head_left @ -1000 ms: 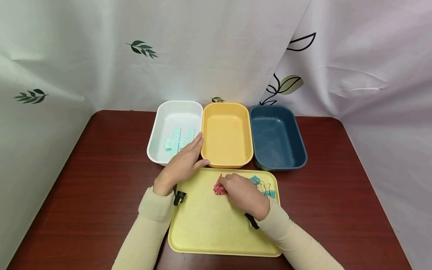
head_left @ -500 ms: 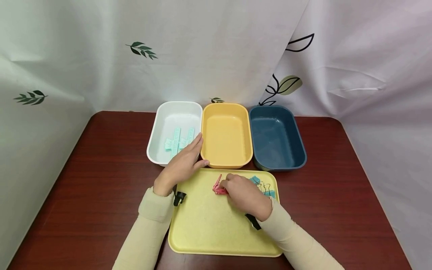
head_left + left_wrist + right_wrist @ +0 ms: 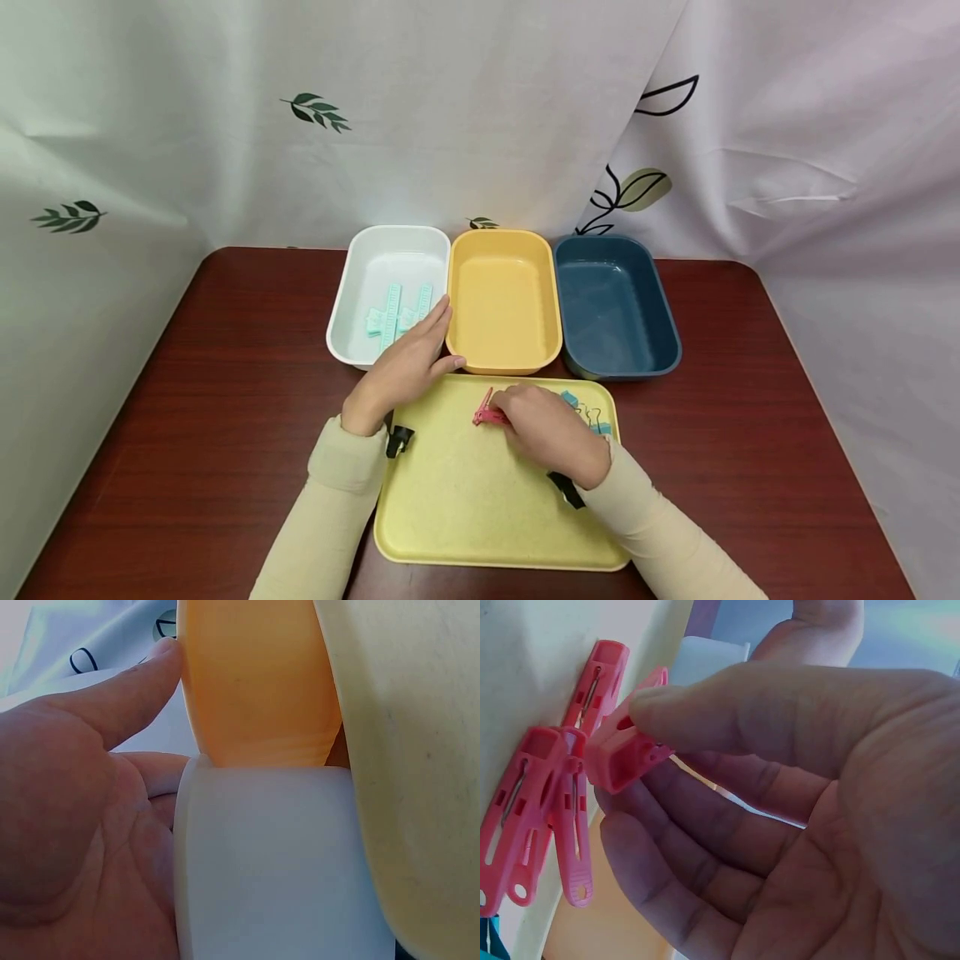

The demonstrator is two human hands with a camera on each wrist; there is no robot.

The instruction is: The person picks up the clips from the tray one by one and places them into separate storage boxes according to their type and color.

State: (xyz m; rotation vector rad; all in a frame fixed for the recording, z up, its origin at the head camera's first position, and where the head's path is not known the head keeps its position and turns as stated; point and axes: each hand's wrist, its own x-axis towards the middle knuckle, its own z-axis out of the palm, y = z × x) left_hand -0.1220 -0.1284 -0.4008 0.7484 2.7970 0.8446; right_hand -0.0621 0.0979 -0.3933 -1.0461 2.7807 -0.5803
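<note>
My right hand (image 3: 543,429) is over the upper part of the yellow tray (image 3: 450,508). Its thumb and fingertips pinch a pink clothespin (image 3: 615,761), seen closely in the right wrist view. Several more pink clothespins (image 3: 517,787) lie bunched on the tray beside the fingertips. My left hand (image 3: 405,362) reaches over the front right corner of the white bin (image 3: 341,333), fingers straight, with the thumb at the rim of the yellow-orange bin (image 3: 504,367). In the left wrist view that hand (image 3: 75,810) lies alongside the bins' rims.
Mint-green clips with long ruled arms (image 3: 391,308) lie inside the white bin. A dark blue bin (image 3: 618,317) stands at the right end of the row. Blue binder clips (image 3: 602,428) sit at the tray's upper right, partly behind the right hand. A patterned curtain (image 3: 487,108) hangs behind the table.
My right hand has shifted slightly to the right, with a pink clothespin now showing between its fingers. The left hand has stayed where it was.
</note>
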